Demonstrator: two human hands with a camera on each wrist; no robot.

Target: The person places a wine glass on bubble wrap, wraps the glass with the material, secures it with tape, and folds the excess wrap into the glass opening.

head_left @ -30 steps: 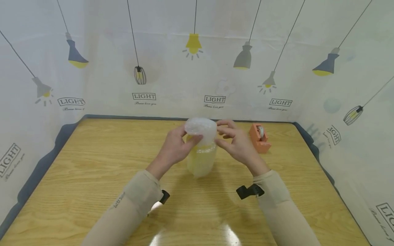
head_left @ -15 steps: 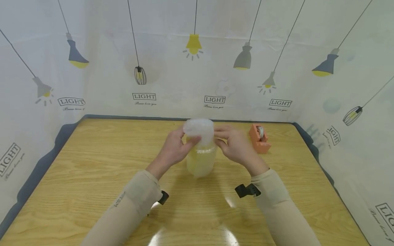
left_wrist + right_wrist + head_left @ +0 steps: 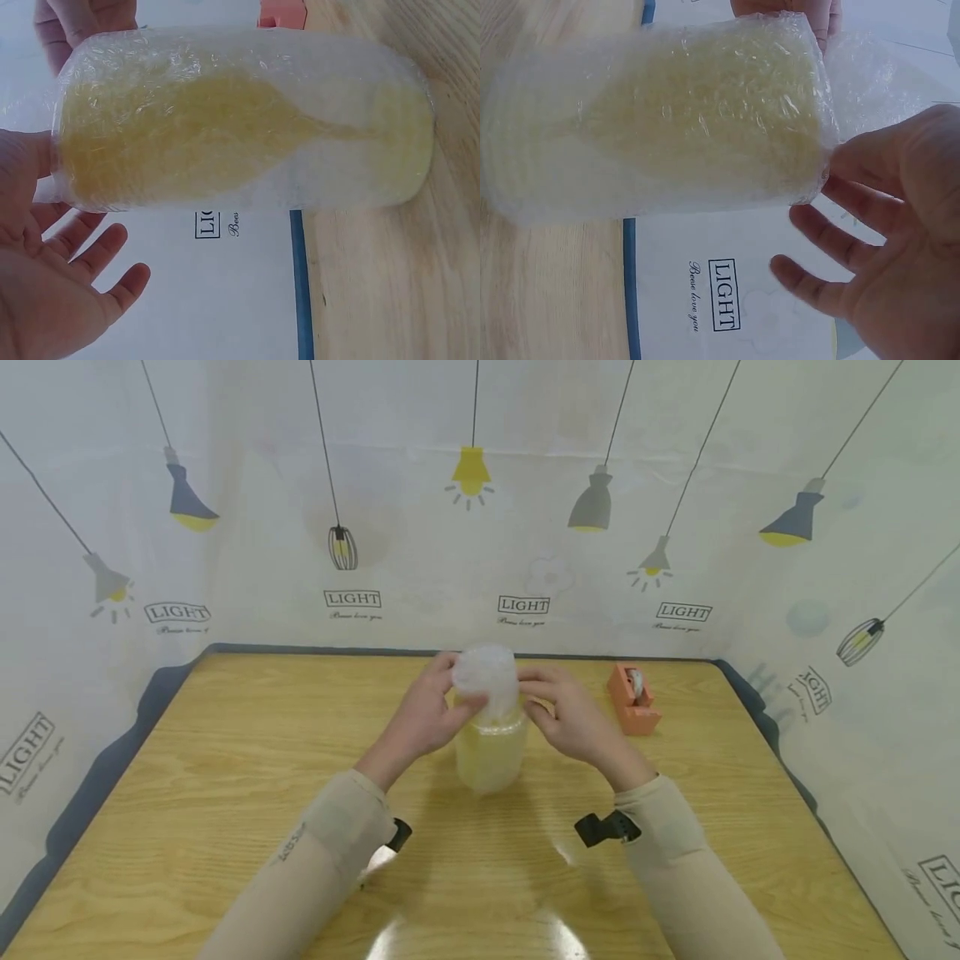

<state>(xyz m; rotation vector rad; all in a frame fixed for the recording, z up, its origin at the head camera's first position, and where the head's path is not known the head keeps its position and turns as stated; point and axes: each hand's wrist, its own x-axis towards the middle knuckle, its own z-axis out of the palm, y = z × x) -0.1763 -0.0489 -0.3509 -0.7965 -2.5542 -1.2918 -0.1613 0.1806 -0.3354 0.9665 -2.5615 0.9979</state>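
A yellow stemmed glass (image 3: pixel 225 139) stands upright on the table, wound in clear bubble wrap (image 3: pixel 491 756). Its bowl, stem and foot show hazily through the layers in the left wrist view. Loose wrap (image 3: pixel 487 672) sticks up past the bowl end. My left hand (image 3: pixel 423 714) pinches this wrap at the upper left, thumb in front and index finger behind. On the opposite side my right hand (image 3: pixel 566 714) pinches the wrap's top edge between thumb and forefinger. The other fingers (image 3: pixel 817 289) of that hand spread out beside the wrapped glass.
An orange tape dispenser (image 3: pixel 635 700) with a roll of tape stands on the wooden table (image 3: pixel 262 718), right of the right hand. A pale cloth backdrop (image 3: pixel 420 543) printed with lamps rises behind the table's back edge.
My right hand has closed in to the left, its spread fingers drawing together at the wrap's top edge. The upper flap looks narrower now. My left hand stays nearly in place.
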